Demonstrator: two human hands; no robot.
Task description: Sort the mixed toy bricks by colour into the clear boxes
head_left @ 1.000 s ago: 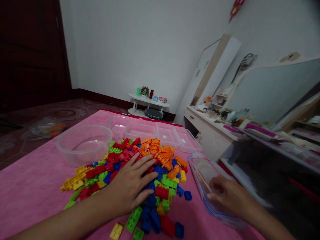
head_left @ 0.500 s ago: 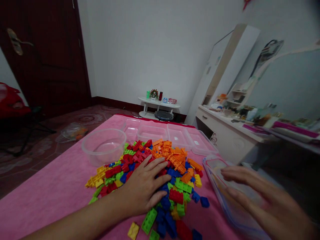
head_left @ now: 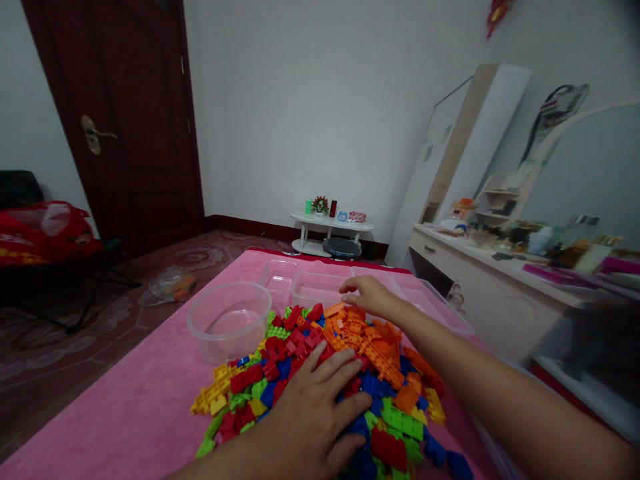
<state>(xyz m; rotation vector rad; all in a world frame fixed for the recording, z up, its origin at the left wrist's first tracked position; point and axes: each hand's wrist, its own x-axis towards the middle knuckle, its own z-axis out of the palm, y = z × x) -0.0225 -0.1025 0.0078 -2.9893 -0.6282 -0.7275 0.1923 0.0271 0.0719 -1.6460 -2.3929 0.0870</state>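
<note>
A pile of toy building bricks in red, blue, green, yellow and orange lies on a pink cloth-covered table. My left hand rests palm down on the middle of the pile, fingers spread. Over the far side, just beyond the orange bricks, my right hand hovers with fingers slightly bent and apart; no brick shows in it. Behind that hand stands a clear rectangular container. To the left of the pile sits a round clear tub. My right forearm hides part of the right side.
Another small clear container stands along the far edge, and one more is at the right. Past the table are a low white stand and a dressing table. A plastic bag lies on the floor.
My right hand has swung from the clear lidded box at the right to the far side of the pile. My left hand stays on the bricks. The view has shifted slightly.
</note>
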